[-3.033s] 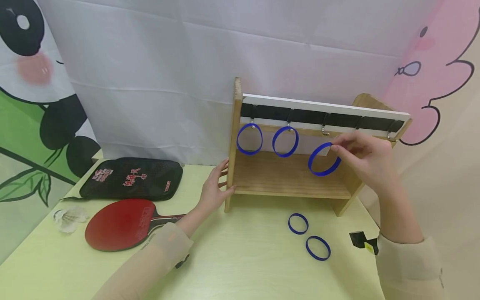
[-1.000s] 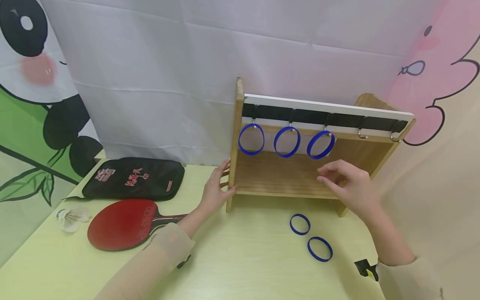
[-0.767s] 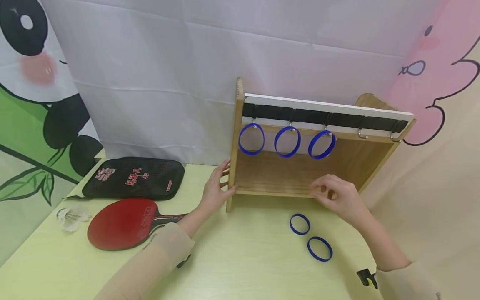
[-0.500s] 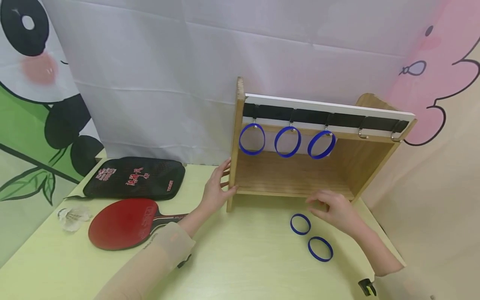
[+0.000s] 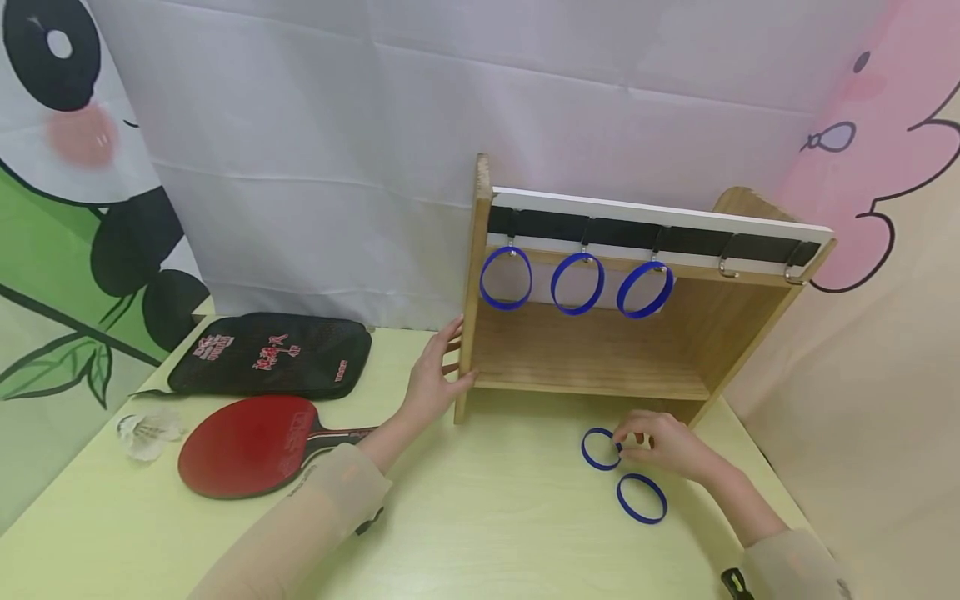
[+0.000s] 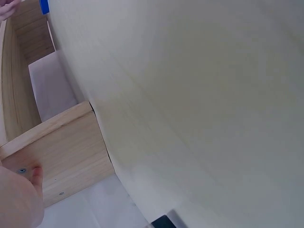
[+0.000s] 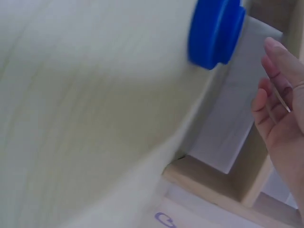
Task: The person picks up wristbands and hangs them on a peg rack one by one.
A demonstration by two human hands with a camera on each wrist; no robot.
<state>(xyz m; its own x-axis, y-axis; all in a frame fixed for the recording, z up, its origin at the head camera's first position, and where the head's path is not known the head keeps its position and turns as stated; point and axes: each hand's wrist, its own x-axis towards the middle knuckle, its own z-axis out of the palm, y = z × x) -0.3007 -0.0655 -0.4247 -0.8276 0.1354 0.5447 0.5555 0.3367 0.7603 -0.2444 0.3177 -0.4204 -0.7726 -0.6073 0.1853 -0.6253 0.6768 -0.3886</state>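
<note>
Three blue rings hang from hooks on a wooden rack: a left ring, a middle ring and a right ring. On the table lie a smaller-looking blue ring and a nearer blue ring. My right hand is low over the table, thumb and index finger apart at the smaller-looking ring's right edge. In the right wrist view a gap shows between those fingers, with nothing in it. My left hand rests with spread fingers against the left side panel of the wooden rack.
Left on the table are a red table tennis bat, a black bat case and a shuttlecock. Two bare hooks, including one bare hook, are at the rack's right. A white cloth hangs behind.
The third ring now hangs on its hook, released by my right hand, which has come down to the rings on the table. My left hand stays at the rack.
</note>
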